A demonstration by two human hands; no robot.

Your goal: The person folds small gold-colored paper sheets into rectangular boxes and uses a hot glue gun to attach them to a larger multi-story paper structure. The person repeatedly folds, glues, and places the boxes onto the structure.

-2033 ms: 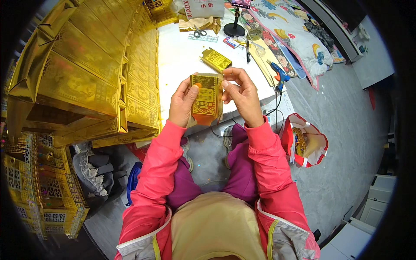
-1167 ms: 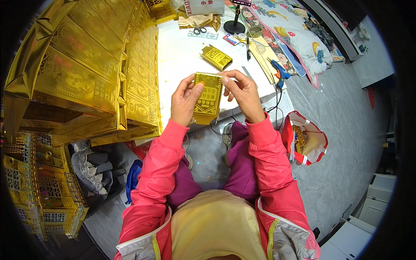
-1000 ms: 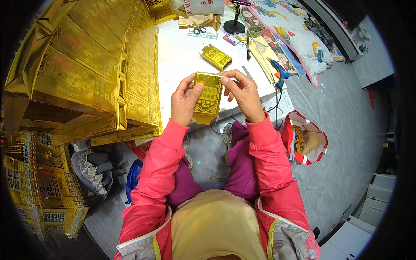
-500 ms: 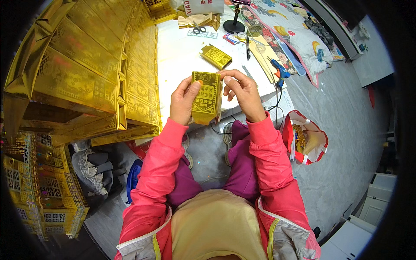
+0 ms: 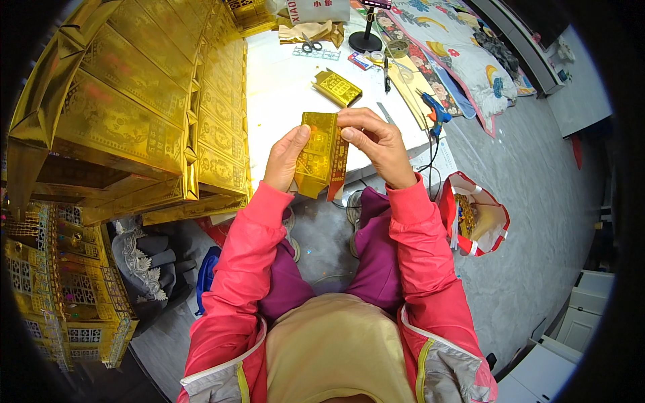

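Between my hands is a small gold foil paper box (image 5: 316, 154), held upright over the table's near edge, with its lower flaps sticking out. My left hand (image 5: 287, 156) is closed on its left side, thumb flat on the front face. My right hand (image 5: 377, 140) pinches the upper right edge with thumb and fingertips. A reddish side panel shows below the right fingers. Just beyond my hands, a second gold paper box (image 5: 337, 87) lies on the white table (image 5: 275, 87), one end flap open.
Large gold foil structures (image 5: 134, 101) fill the left side. Scissors (image 5: 310, 44), a black pen (image 5: 386, 74), a black stand (image 5: 365, 41) and a blue glue gun (image 5: 437, 113) with a hanging cord lie beyond. A red-rimmed bag (image 5: 480, 215) stands on the floor at right.
The gold box has turned, so its reddish side panel now shows. My right thumb and fingers have closed onto its upper right edge.
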